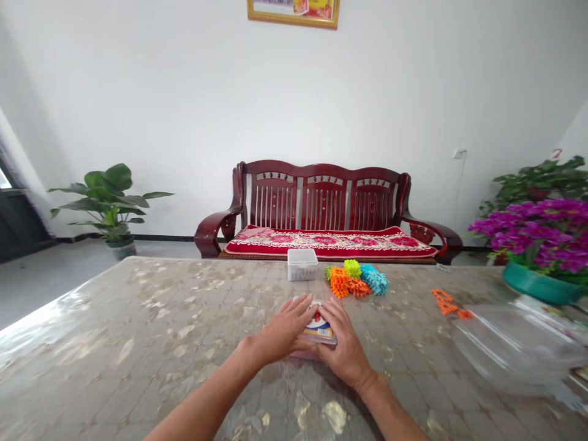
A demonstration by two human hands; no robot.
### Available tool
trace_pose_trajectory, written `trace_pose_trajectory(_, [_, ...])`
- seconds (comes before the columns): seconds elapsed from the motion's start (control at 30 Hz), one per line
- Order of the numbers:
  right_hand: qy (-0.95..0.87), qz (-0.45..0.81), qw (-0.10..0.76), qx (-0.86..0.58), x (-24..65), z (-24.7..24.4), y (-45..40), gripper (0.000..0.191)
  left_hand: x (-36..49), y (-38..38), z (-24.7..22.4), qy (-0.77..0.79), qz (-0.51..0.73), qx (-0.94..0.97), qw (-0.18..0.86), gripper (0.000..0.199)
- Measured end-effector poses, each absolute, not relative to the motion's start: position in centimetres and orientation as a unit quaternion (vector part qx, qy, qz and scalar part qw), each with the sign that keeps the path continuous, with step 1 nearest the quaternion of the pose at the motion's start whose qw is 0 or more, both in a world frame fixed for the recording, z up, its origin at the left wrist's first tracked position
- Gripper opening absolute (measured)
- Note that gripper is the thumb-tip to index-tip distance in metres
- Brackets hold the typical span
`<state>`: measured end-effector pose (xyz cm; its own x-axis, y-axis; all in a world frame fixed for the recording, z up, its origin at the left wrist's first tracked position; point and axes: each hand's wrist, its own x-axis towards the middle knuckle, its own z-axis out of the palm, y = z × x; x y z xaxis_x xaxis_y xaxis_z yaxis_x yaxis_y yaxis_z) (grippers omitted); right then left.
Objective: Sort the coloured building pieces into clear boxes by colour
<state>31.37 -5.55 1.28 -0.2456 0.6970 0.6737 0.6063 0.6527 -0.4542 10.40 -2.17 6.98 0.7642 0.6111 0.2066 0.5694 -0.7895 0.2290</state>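
A small plastic box with a printed label on its lid and a pinkish lower part rests on the table in front of me. My left hand lies over its left side, fingers stretched across the lid. Around its right side is my right hand, with the thumb at the near edge and the fingers on top. Both hands cover much of the box, so its sides are partly hidden. Just beyond stands a clear lidded box. Right of that sits a cluster of interlocking plastic pieces, among them orange, green and blue ones.
Loose orange pieces lie to the right, beside a large clear plastic container. Purple flowers stand in a green pot at the table's right end. A wooden bench is behind the patterned table; a potted plant stands left.
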Motion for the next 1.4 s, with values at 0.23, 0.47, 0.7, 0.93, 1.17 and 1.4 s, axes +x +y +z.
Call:
trace_pose_trajectory(0.23, [-0.786,0.028,0.46,-0.412,31.2,1.4,-5.7,0.06,10.1,-2.4,7.0,0.291,0.132,0.947,0.039,0.079])
trace_pose_trajectory(0.47, [-0.78,0.01,0.472,-0.41,30.6,1.4,-6.0,0.063,10.5,-2.7,6.7,0.301,0.117,0.947,0.008,0.068])
trace_pose_trajectory(0.7, [-0.783,0.031,0.474,-0.401,30.7,1.4,-6.1,0.061,10.6,-2.9,7.1,0.3,0.13,0.944,0.037,0.07])
trace_pose_trajectory(0.93, [-0.767,0.112,0.497,-0.39,31.3,1.0,-6.7,0.071,10.4,-3.3,7.7,0.344,0.096,0.932,0.057,0.093])
trace_pose_trajectory(1.17, [-0.607,0.254,0.596,-0.461,32.5,-0.1,-6.0,0.056,14.4,-5.4,6.6,0.373,0.136,0.916,-0.054,0.092])
trace_pose_trajectory(1.4, [-0.513,0.303,0.606,-0.527,33.3,-1.8,-4.0,0.054,17.7,-6.1,4.7,0.383,0.176,0.904,-0.072,0.066])
